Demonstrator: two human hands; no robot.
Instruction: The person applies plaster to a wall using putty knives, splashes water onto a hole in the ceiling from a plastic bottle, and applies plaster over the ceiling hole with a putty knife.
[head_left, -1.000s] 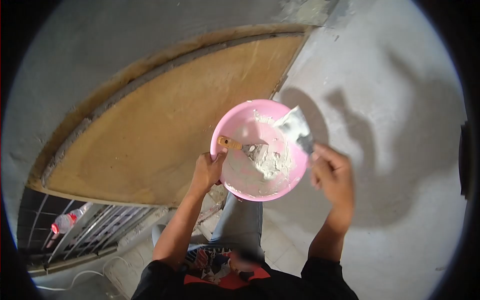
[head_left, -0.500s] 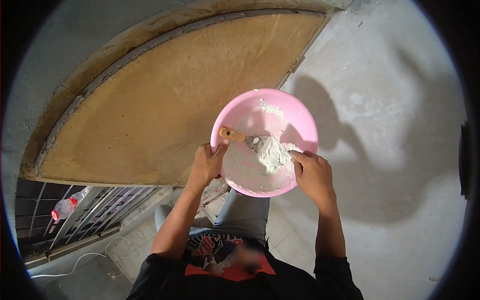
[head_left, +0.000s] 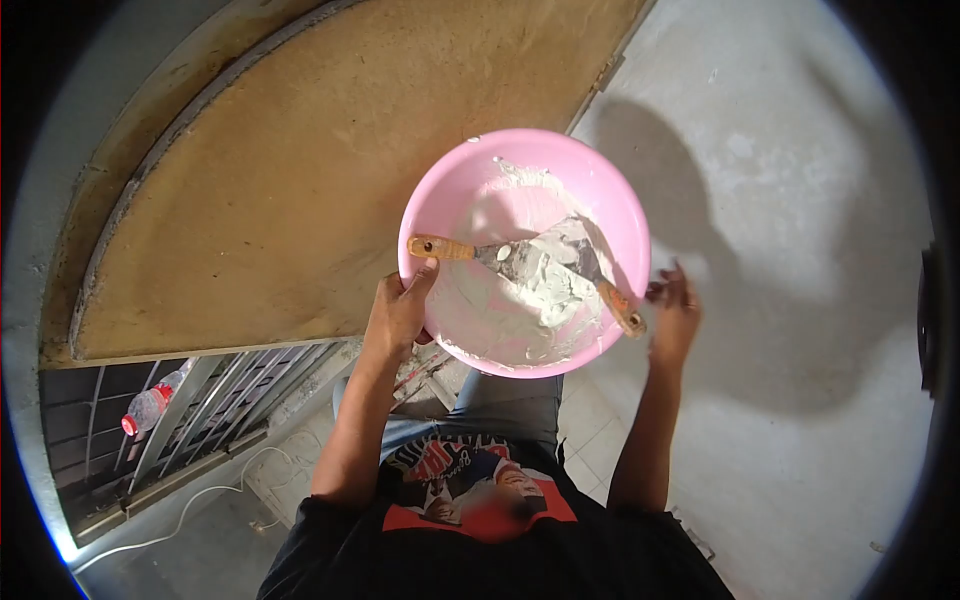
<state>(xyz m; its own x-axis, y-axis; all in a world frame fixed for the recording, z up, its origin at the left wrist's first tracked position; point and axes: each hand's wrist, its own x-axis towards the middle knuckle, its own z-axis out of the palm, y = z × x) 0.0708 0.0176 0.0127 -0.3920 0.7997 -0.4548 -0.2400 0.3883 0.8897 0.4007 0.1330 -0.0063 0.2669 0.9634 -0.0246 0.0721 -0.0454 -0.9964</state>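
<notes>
My left hand [head_left: 398, 308] grips the left rim of a pink basin [head_left: 620, 205], its thumb on the rim just below a wooden handle. White paste [head_left: 548, 290] is in the basin and smeared on its wall. Two putty knives lie in it: the left one's wooden handle [head_left: 445, 248] rests over the left rim, the other's wooden handle [head_left: 620, 308] crosses the lower right rim. Their blades are partly coated in paste. My right hand [head_left: 678, 305] is off the basin at its right side, fingers apart, slightly blurred and holding nothing visible.
A brown curved board [head_left: 270, 190] spans the upper left. Below it are metal bars [head_left: 215, 410] with a red-capped plastic bottle [head_left: 147, 408] by them. A white cable [head_left: 190, 498] runs at the lower left. A grey wall [head_left: 800, 440] stands at the right.
My right hand has let go of the second putty knife and moved right, leaving that knife's handle over the rim. The basin appears slightly higher and larger in view.
</notes>
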